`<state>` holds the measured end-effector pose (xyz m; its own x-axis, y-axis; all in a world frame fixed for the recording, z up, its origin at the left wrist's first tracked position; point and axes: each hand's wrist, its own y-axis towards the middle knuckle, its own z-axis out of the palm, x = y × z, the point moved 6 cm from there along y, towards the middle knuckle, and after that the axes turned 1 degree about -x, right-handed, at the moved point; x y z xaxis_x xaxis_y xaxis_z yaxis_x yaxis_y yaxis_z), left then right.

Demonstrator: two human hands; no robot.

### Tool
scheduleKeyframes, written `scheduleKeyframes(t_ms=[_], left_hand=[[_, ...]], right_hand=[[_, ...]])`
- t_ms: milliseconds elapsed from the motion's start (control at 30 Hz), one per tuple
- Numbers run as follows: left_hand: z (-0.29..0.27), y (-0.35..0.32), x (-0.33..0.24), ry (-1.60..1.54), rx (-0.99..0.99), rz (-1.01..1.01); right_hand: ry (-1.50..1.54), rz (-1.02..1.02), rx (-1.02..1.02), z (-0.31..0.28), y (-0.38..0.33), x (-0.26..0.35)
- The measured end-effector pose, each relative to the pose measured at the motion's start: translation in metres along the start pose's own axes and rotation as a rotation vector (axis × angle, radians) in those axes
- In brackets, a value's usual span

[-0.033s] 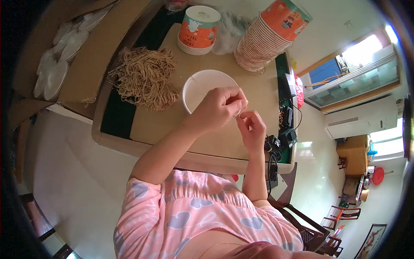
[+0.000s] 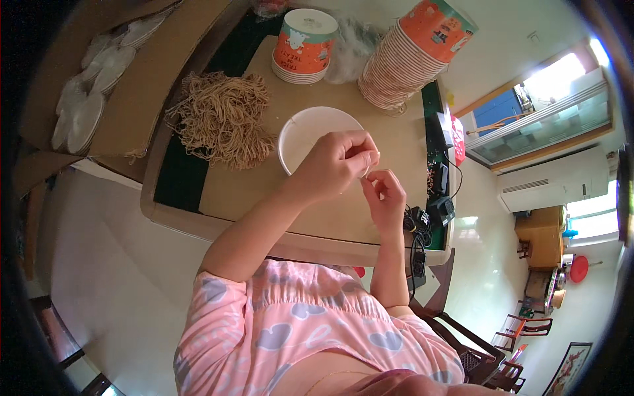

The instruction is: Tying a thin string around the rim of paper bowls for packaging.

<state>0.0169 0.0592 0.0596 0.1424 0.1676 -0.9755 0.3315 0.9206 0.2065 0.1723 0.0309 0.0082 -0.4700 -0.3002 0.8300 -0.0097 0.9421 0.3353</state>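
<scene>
Head view: centre, the left hand (image 2: 340, 162) and right hand (image 2: 386, 196) pinch what looks like thin string (image 2: 366, 173) beside an open white bucket (image 2: 298, 137). Upper left, loose cords (image 2: 224, 119) remain unused; upper right, stacked buckets (image 2: 404, 66) seem finished.

We take this for a room in a home: to the right we see reddish-brown wooden chairs (image 2: 528, 327), a dark-framed picture (image 2: 569, 365) on the pale wall, a round red pan-like object (image 2: 579, 269) and a white, boxy appliance with a slotted vent (image 2: 551, 178). Beneath us, a glossy pale floor (image 2: 125, 264) surrounds a green-edged, tan-topped desk (image 2: 304, 221).
</scene>
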Motion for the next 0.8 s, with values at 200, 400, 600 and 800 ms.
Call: scheduleKeyframes(t_ms=[200,400,600,800], left_hand=[[0.0,0.002,0.001,0.008,-0.032,-0.028],[-0.001,0.005,-0.028,0.409,0.046,0.151],[-0.082,0.016,-0.005,0.739,-0.265,0.109],[-0.102,0.036,0.058,0.438,-0.204,-0.186]], right_hand=[[-0.045,-0.056,-0.035,0.0,0.009,0.016],[0.13,-0.019,-0.088,-0.004,0.037,0.024],[0.095,-0.044,-0.097,-0.007,0.06,0.001],[-0.248,-0.201,-0.192,-0.007,0.079,-0.002]])
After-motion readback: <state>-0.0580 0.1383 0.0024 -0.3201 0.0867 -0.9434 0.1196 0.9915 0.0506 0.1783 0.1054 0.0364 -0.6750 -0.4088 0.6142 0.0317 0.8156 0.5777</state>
